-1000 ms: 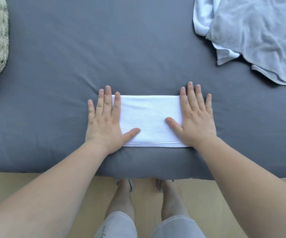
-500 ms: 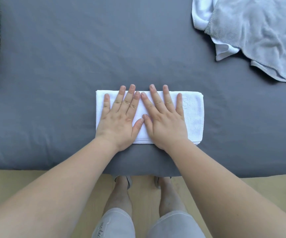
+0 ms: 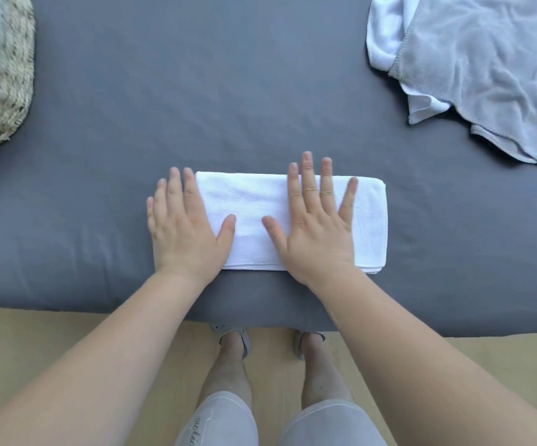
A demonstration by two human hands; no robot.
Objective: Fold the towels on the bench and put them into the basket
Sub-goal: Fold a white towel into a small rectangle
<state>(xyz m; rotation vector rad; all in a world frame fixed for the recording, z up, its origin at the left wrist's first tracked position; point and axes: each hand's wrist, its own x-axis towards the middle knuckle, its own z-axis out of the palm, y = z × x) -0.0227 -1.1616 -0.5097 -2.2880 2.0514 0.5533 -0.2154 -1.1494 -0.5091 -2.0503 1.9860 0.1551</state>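
A white towel point(image 3: 254, 207), folded into a narrow rectangle, lies near the front edge of the grey bench point(image 3: 228, 91). My left hand point(image 3: 186, 230) lies flat over the towel's left end, fingers apart. My right hand point(image 3: 317, 230) presses flat on the towel's right half, fingers spread. Neither hand grips anything. A woven basket point(image 3: 9, 78) sits at the far left, cut off by the frame edge, with pale cloth inside. An unfolded grey towel point(image 3: 492, 66) lies crumpled over an unfolded white towel point(image 3: 386, 37) at the back right.
The bench's front edge runs just below the folded towel. Below it are a light wooden floor point(image 3: 67, 342) and my legs and feet point(image 3: 238, 349).
My hands came together at the towel's middle, then slid apart again. The left one now covers the left end; the right one sits on the right half.
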